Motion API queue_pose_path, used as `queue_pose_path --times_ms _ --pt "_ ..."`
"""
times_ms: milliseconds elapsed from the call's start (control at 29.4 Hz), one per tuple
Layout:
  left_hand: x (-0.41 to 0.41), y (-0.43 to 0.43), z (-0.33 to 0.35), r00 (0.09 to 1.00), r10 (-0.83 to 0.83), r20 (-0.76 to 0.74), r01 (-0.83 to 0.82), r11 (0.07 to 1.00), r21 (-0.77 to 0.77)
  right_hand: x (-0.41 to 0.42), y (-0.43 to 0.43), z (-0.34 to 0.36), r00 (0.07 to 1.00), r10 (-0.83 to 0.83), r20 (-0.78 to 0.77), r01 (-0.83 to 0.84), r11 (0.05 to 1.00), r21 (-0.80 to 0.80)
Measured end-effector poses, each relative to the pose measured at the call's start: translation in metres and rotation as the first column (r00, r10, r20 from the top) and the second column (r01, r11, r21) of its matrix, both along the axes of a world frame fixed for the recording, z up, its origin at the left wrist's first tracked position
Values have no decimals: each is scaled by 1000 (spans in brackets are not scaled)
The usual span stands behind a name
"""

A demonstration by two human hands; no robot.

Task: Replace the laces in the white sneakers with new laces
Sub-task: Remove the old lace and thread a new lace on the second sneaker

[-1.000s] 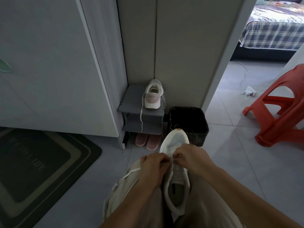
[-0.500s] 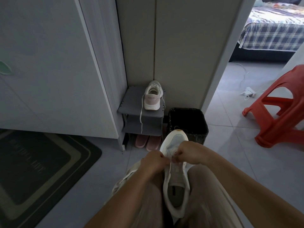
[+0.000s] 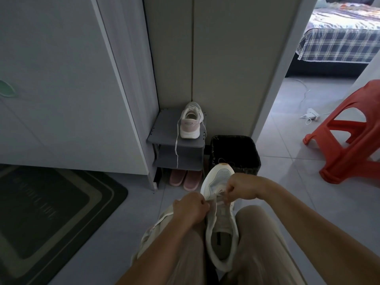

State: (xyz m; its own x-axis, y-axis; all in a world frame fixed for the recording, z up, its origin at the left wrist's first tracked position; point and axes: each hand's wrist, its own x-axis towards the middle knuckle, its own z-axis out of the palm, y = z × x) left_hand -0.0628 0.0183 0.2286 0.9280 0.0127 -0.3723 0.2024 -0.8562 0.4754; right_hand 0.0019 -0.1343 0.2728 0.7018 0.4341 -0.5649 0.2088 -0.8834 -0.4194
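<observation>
A white sneaker (image 3: 221, 229) lies between my knees, toe pointing away from me. My left hand (image 3: 190, 207) pinches a white lace (image 3: 162, 218) at the shoe's left eyelets, and that lace trails left over my thigh. My right hand (image 3: 241, 189) pinches the lace at the eyelets on the right, just behind the toe cap. The second white sneaker (image 3: 191, 121) stands on a small grey shelf (image 3: 164, 132), heel toward me, with one lace hanging down over the shelf's front edge.
A black bin (image 3: 234, 153) sits right behind the held shoe's toe. Pink slippers (image 3: 185, 179) lie under the shelf. A red plastic stool (image 3: 353, 130) stands at the right, a dark mat (image 3: 47, 219) at the left, white cabinet doors behind.
Both hands have shifted a little toward the toe and drawn slightly apart along the lace. The shoe has stayed between my knees.
</observation>
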Motion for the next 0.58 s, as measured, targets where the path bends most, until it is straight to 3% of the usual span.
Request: queue_pose_path --times_ms 102,170,272,408,579 --pt "0 2 -3 996 43 74 -40 998 -37 0 -7 -3 976 -165 142 150 983 111" --pt "2 3 -7 984 84 154 -67 992 -110 -1 -19 0 910 -329 251 280 937 211" --pt "6 2 -8 974 22 226 5 993 -119 -13 -37 5 867 -448 218 345 856 384" --pt "8 3 -7 955 -127 266 143 989 -41 -42 -38 -3 952 -222 211 159 947 278" --pt "11 13 -5 979 -113 172 154 956 -250 -50 -30 -25 858 -28 512 -54 988 145"
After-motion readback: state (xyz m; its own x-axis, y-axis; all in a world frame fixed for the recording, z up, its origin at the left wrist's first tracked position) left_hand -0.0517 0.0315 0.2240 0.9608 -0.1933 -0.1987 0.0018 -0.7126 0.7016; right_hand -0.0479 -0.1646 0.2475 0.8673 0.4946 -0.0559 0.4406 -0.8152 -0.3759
